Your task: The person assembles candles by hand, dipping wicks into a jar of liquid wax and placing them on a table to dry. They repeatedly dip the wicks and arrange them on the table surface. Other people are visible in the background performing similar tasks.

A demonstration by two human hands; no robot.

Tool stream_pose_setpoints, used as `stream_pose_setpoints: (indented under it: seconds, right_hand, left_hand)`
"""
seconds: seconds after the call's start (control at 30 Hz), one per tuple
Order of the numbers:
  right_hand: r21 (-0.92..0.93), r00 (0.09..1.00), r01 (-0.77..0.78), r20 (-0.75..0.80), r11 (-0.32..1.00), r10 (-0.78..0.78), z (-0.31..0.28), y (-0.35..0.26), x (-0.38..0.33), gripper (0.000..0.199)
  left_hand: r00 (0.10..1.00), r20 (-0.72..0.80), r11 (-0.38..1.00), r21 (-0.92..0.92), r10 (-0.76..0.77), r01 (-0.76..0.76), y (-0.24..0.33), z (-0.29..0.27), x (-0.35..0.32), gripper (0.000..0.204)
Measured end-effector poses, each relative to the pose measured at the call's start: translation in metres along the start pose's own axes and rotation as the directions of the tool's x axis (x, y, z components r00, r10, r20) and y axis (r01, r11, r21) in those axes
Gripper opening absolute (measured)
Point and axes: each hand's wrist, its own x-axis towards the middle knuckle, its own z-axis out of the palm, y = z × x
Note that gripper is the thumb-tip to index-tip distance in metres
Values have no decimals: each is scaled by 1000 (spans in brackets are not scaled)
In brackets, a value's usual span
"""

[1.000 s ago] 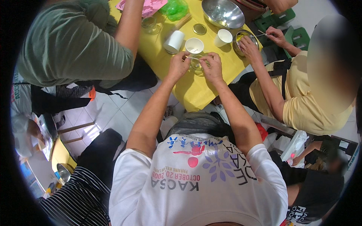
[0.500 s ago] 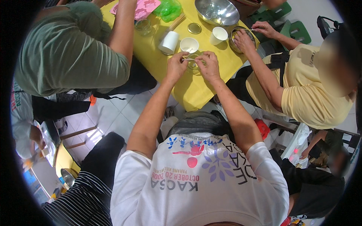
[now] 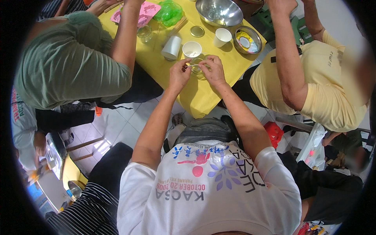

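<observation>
Both hands pinch thin stick over glass jar (image 3: 197, 65) near surface (image 3: 196, 98) front edge: left hand (image 3: 179, 73), right hand (image 3: 211, 69). Step: working stick into jar; next needs steady lowering.

Yellow tablecloth (image 3: 219, 84) under everything; on it a silver steel bowl (image 3: 219, 11), white paper cups (image 3: 222, 37), a crumpled green bag (image 3: 169, 11), a pink mould (image 3: 145, 9) and a clear glass jar (image 3: 199, 64). The round tin (image 3: 247, 39) is silver-rimmed with yellow and pink inside (contents too small to tell). Clothing: white T-shirt (image 3: 207, 196) with red, blue and purple print, sage-green shirt (image 3: 66, 70) at left, pale yellow shirt (image 3: 321, 86) at right, black-and-white striped fabric (image 3: 86, 215) lower left.
</observation>
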Motion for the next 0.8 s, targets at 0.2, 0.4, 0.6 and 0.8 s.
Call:
stream_pose_setpoints:
  seconds: [0.2,0.4,0.6,0.8]
  right_hand:
    - [10,1000,-6,-8,1000,7,0,1,1,12]
    - [-1,1000,-22,-7,1000,22,2,0,3,12]
    - [22,999,-54,-1,998,54,0,0,1,13]
    - [23,999,-37,-25,999,37,0,-5,5,13]
  left_hand:
    - [1000,0,1000,0,-16,16,4,5,1,17]
    - [999,20,999,32,-27,26,5,7,4,16]
    - [999,16,999,38,28,-29,5,6,4,16]
    - [1000,0,1000,3,-5,5,15,5,4,16]
